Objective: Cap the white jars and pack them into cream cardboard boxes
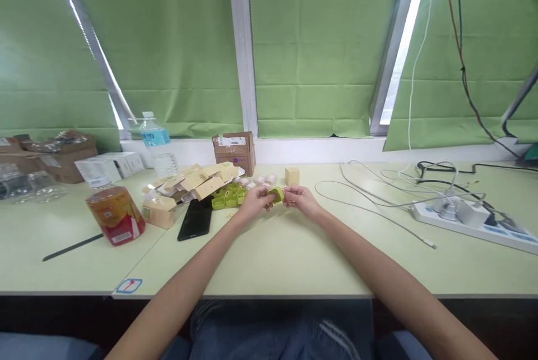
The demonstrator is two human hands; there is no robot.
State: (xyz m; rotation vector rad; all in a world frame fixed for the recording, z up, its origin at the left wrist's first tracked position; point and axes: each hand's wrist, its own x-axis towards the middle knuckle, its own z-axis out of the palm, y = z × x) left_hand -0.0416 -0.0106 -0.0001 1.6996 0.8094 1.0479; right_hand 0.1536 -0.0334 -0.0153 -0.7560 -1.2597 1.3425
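My left hand (pixel 255 203) has its fingers closed around a small yellow-green piece (pixel 276 194), held just above the table in front of me. The fingertips of my right hand (pixel 301 201) are pinched at the right edge of that same piece. Its exact kind is too small to make out. Several similar yellow-green pieces (pixel 227 199) lie together left of my left hand. Behind my hands sit several small pale pink-white items (pixel 260 180) and a small cream cardboard box (pixel 292 176).
Left of my hands are a black phone (pixel 195 218), a pile of small cream boxes (pixel 205 179), an orange-red bottle (pixel 116 215) and a clear water bottle (pixel 157 147). A brown carton (pixel 235 152) stands behind. To the right lie white cables (pixel 378 208) and a power strip (pixel 474 225).
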